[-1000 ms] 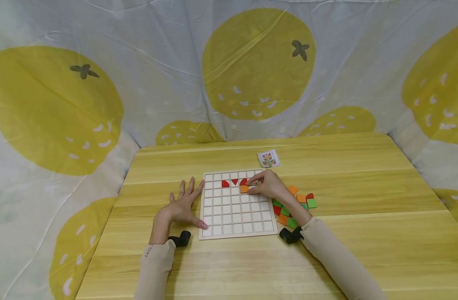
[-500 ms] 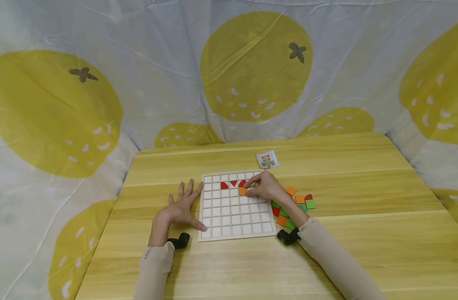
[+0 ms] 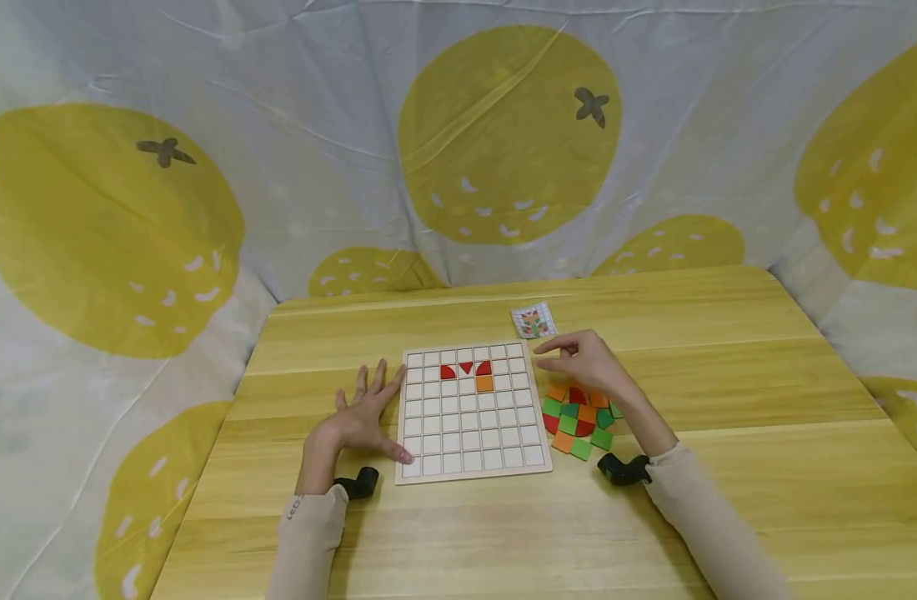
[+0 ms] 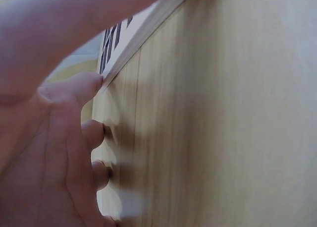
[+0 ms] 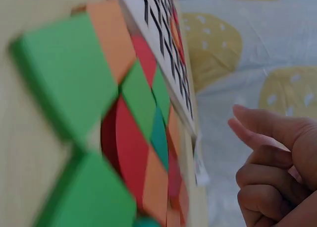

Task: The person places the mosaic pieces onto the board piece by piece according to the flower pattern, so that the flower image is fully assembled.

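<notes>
My left hand (image 3: 359, 417) is spread at the left side of a white gridded board (image 3: 473, 477), its thumb on the lower left corner and a fingertip at the left edge. On the board lie two red quarter-round pieces (image 3: 448, 372), a red triangle (image 3: 466, 367) between them, and an orange square (image 3: 484, 383) below the right one. Off the board's right edge hovers my right hand (image 3: 589, 362), holding nothing; its thumb and index finger are extended and slightly apart, the other fingers bent. A pile of tiles (image 3: 567, 424) in green, orange, red and teal lies below it.
Behind the board lies a small picture card (image 3: 533, 320) with a coloured pattern on a grid. The wooden table (image 3: 766, 367) ends at a lemon-print cloth (image 3: 338, 167). Dark wrist devices (image 3: 625, 469) sit at both cuffs.
My right hand has let go of the orange square, which stays on the board, and moved right, off the board, uncovering more of the tile pile. The left hand has stayed in place.
</notes>
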`<state>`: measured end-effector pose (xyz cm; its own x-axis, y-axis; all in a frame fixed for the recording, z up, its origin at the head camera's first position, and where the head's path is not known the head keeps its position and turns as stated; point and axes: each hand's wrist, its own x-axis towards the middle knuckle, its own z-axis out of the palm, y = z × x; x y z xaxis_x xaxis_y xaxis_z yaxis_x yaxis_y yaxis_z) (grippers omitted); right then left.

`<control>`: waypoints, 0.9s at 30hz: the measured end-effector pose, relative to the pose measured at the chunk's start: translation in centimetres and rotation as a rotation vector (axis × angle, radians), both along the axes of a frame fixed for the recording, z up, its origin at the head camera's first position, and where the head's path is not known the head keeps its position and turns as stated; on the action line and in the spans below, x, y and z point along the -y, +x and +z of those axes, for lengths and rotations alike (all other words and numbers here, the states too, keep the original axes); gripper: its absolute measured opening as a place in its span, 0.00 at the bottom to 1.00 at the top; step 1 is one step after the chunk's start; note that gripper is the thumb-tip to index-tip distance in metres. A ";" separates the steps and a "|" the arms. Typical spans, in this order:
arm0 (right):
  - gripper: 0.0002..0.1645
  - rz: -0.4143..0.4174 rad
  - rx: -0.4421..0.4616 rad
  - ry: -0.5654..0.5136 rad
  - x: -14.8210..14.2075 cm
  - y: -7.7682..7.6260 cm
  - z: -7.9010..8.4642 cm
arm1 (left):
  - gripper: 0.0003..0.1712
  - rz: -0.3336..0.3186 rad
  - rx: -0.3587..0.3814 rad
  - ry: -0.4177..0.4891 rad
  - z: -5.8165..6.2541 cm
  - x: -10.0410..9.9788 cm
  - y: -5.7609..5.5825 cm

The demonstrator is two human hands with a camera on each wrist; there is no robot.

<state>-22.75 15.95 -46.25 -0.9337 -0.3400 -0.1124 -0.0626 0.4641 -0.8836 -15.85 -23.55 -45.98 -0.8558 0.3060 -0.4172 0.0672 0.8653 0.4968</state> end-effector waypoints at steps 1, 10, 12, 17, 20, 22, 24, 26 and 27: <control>0.17 -0.004 0.003 0.008 -0.8 -0.1 0.0 | 0.86 0.000 0.000 0.001 0.0 0.0 0.0; 0.20 0.010 0.085 0.073 -5.7 -0.9 -0.3 | 0.85 -0.001 0.001 0.010 -0.2 0.1 0.0; 0.20 0.050 0.111 0.082 -6.2 -1.0 -0.4 | 0.85 -0.002 0.002 0.014 -0.2 0.1 0.0; 0.21 0.160 0.165 0.101 -6.4 -1.1 -1.0 | 0.86 -0.003 0.002 0.017 -0.3 0.0 0.0; 0.20 0.150 0.130 0.114 -6.1 -1.3 -1.5 | 0.86 -0.004 0.002 0.018 -0.3 0.0 0.0; 0.20 0.115 0.102 0.123 -5.8 -1.4 -1.7 | 0.86 -0.004 0.000 0.015 -0.3 0.0 0.0; 0.20 0.101 0.069 0.131 -5.7 -1.4 -1.8 | 0.86 -0.004 -0.003 0.013 -0.3 0.1 0.0; 0.20 0.084 0.069 0.133 -5.7 -1.4 -1.9 | 0.86 -0.003 -0.005 0.014 -0.2 0.1 0.0; 0.20 0.081 0.072 0.134 -5.8 -1.4 -1.9 | 0.86 -0.003 -0.006 0.012 -0.2 0.1 -0.1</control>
